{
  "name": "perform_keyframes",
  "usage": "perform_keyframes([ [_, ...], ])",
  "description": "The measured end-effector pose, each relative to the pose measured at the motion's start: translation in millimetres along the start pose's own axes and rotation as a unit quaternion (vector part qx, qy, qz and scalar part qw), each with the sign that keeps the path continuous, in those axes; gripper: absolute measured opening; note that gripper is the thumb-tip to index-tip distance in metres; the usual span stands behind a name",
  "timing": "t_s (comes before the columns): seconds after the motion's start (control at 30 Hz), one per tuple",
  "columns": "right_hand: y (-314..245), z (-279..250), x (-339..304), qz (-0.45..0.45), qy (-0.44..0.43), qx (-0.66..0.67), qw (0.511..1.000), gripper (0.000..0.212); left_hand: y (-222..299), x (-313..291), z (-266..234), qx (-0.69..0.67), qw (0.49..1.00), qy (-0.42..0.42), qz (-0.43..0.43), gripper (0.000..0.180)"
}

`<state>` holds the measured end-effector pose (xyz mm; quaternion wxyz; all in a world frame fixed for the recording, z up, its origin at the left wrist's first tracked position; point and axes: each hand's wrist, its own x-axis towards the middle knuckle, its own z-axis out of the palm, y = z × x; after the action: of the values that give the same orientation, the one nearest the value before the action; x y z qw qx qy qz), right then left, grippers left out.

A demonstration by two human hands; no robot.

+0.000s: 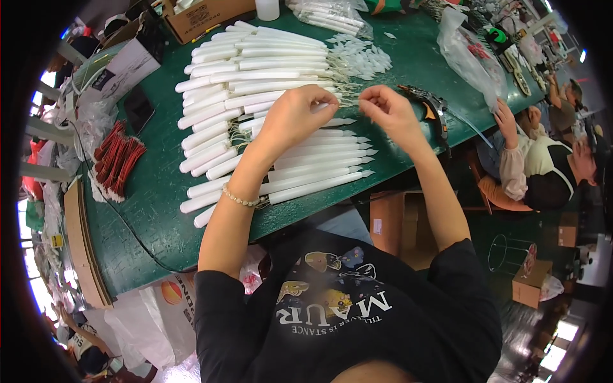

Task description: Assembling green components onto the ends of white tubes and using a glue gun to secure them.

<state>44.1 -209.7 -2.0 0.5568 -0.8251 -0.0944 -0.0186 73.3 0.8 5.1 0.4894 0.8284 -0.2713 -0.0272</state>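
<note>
My left hand (301, 116) is over the white candle-shaped tubes (281, 64), its thumb and forefinger pinched together. Facing it across a small gap, my right hand (388, 112) has its fingertips pressed together too. Thin pale wires (348, 96) from the tube ends show between the hands; whatever either pinch holds is too small to make out. Several nearer tubes (319, 172) carry pointed, flame-shaped tips. Beyond my hands lies a heap of loose translucent flame-shaped tips (361, 56). A black glue gun (434, 108) with an orange trigger rests right of my right hand.
On the green table (159, 236) at left are a bundle of red wires (118, 159) and a dark phone-like slab (138, 108). Cardboard box (204, 19) and bagged white tubes (329, 18) stand at the back. A co-worker (543, 159) sits at right, touching a plastic bag (469, 60).
</note>
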Motion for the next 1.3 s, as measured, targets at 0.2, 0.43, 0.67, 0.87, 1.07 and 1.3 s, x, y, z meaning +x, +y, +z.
perform_keyframes([
  [0.2,5,7,-4,0.017,0.001,0.070,0.997,0.015,-1,-3,1,-0.013,1.000,-0.006,0.010,0.017],
  [0.43,4,-22,-9,-0.012,0.083,0.054,0.995,0.025,-2,-3,2,-0.033,0.999,-0.003,-0.006,0.017],
  [0.67,49,-183,6,-0.068,0.354,-0.074,0.930,0.026,1,2,0,-0.045,0.999,-0.010,-0.013,0.016],
  [0.87,121,-291,-1,0.103,0.279,-0.175,0.938,0.028,-3,-3,-5,-0.034,0.999,0.004,-0.005,0.014],
  [1.07,144,-286,20,0.040,0.252,-0.158,0.954,0.021,-3,-7,-6,-0.023,1.000,0.007,-0.008,0.013],
  [1.3,80,-213,48,-0.044,0.180,-0.188,0.965,0.020,4,0,1,-0.033,0.999,-0.008,-0.010,0.014],
])
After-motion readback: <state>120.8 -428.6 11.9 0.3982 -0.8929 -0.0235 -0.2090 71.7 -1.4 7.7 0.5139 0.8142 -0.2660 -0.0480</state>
